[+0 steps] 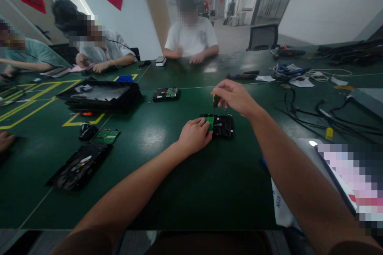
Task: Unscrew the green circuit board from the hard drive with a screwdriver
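Note:
A black hard drive (224,126) with a green circuit board (210,120) on its left part lies on the dark green table in front of me. My left hand (196,134) grips the drive's left end, its fingers over the board. Above the drive, my right hand (231,95) is closed around the yellow and black handle of a screwdriver (216,100). The screwdriver stands upright, its thin shaft reaching down to the board's edge. Whether the tip sits in a screw is too small to tell. Tiny screws lie just behind the drive.
Another hard drive (166,93) lies farther back. At left are a black tray (101,93), an opened drive casing (80,165) and a loose circuit board (108,136). Black cables (311,113) and a white package (283,203) occupy the right. Several people sit across the table.

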The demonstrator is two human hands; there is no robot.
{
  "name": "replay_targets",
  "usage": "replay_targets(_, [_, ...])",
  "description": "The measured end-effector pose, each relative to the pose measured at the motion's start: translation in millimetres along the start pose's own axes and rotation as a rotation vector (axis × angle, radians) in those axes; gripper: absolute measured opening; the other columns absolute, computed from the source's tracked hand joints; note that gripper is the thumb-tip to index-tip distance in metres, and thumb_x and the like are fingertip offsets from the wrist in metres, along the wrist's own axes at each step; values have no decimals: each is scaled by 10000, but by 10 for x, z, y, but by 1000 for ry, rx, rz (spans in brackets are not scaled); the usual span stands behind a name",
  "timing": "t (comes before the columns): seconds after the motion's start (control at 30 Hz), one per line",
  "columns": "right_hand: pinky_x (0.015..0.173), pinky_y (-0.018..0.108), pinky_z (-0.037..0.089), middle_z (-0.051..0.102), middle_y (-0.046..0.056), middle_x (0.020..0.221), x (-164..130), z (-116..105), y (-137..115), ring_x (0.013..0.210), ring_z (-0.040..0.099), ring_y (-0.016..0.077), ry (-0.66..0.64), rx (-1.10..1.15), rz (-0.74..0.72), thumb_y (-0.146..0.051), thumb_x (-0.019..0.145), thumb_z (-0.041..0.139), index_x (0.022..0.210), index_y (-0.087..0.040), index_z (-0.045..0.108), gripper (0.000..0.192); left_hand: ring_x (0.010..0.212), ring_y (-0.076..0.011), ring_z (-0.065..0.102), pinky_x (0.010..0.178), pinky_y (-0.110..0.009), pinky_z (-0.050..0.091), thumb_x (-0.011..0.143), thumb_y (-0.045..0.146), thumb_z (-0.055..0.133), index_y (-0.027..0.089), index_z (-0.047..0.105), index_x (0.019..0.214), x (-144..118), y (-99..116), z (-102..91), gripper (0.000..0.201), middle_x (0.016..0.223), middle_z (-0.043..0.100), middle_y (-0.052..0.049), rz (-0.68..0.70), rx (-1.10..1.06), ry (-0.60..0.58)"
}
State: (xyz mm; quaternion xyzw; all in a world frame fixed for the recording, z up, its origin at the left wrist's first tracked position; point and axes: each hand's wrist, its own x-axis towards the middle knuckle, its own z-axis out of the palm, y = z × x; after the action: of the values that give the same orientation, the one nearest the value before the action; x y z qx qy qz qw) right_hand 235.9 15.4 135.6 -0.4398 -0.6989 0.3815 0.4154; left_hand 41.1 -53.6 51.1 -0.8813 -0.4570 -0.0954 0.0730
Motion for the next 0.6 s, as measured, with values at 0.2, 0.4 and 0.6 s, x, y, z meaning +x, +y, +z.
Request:
replay_targets(0.2, [490, 272, 464, 721, 71, 931, 12, 14, 9, 597, 646, 128, -51, 82, -8, -494, 973, 597, 1071, -201, 721, 333, 1158, -277, 638, 968, -422, 530, 1028, 387, 479, 178, 670, 1137, -6, -2, 0, 304, 1142, 705, -121, 2, 0, 8])
replay_targets(0.4, [509, 269, 409, 681, 34, 810, -2, -20, 3, 622, 584, 132, -25, -32, -49, -490, 964, 618, 1054, -226, 764, 315, 1172, -282, 633, 966, -427, 531, 1032, 389, 462, 180, 666, 1150, -7, -6, -14, 315, 1144, 701, -122, 5, -2, -1])
replay_targets(0.6, [494, 265, 397, 706, 49, 849, 0, -13, 9, 625, 586, 129, -15, -18, -61, -488, 939, 661, 949, -207, 716, 287, 1168, -282, 635, 955, -423, 534, 1035, 391, 454, 183, 660, 1145, -5, -3, -17, 313, 1151, 698, -122, 11, 12, -13])
